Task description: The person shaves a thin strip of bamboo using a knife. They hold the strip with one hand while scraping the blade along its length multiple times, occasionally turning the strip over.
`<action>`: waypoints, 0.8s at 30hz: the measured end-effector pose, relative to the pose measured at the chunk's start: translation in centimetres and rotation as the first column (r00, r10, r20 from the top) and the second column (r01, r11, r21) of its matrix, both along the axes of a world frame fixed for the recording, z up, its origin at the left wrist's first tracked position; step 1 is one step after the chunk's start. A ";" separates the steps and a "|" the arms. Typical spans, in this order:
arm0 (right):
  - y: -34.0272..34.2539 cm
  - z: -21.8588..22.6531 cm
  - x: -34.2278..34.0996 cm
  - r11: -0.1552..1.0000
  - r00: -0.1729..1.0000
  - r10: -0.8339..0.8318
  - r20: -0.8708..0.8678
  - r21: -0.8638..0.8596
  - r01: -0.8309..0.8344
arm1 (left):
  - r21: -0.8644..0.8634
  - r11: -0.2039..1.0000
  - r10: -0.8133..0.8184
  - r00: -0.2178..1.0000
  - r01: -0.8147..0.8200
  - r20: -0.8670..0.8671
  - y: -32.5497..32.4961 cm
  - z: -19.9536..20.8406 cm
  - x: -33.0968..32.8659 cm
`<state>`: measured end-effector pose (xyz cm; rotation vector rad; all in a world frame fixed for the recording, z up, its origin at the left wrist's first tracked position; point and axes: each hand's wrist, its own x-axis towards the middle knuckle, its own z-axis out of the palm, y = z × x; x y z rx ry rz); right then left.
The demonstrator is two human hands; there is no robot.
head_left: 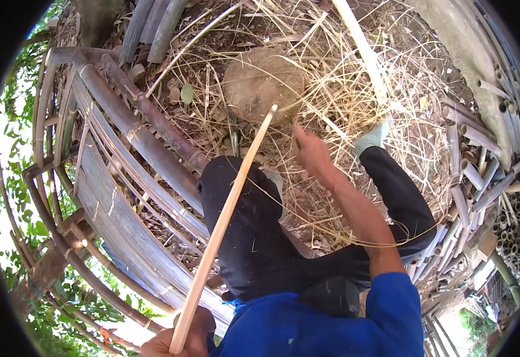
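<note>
My left hand (179, 339), at the lower left, is closed around the lower end of a long pale bamboo strip (224, 217). The strip slants up across my dark-trousered knee, and its narrow tip comes to the near edge of a round wooden block (260, 80). To the right of that tip, my right hand (314, 153) is closed, with its arm stretched forward. Something thin and dark shows by its thumb, but I cannot make out what it is. A thin curled shaving (325, 225) arcs below the hand and over my right forearm.
Loose bamboo shavings (414, 125) cover the ground around the block. A wide pale bamboo strip (361, 47) reaches to my right foot. A bamboo bench (117, 202) stands close on the left; cut bamboo poles (474, 140) are piled on the right.
</note>
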<state>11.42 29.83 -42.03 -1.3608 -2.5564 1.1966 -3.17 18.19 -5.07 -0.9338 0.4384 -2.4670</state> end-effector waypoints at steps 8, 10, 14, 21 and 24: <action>1.6 -0.3 0.6 0.990 0.994 -0.099 0.054 -0.097 0.104 | -0.816 0.576 -0.024 0.997 -0.046 -0.074 -7.3 -1.0 -1.9; 0.4 3.5 0.3 0.989 0.997 -0.073 -0.018 -0.131 0.070 | -0.880 0.448 0.087 0.987 -0.158 -0.133 -5.7 -1.3 -1.4; -3.6 14.3 0.4 0.998 0.986 0.060 -0.153 -0.018 -0.064 | -0.904 0.419 0.118 0.992 -0.084 -0.037 -6.6 -1.2 -0.6; -9.1 23.1 0.0 0.971 0.836 0.213 -0.505 0.205 -0.123 | -0.896 0.413 0.153 0.982 -0.162 -0.107 -6.7 -1.8 0.7; -7.5 19.3 -0.1 0.984 0.931 0.127 -0.342 0.163 -0.075 | -0.885 0.438 0.220 0.973 -0.161 -0.068 -6.3 -1.6 1.2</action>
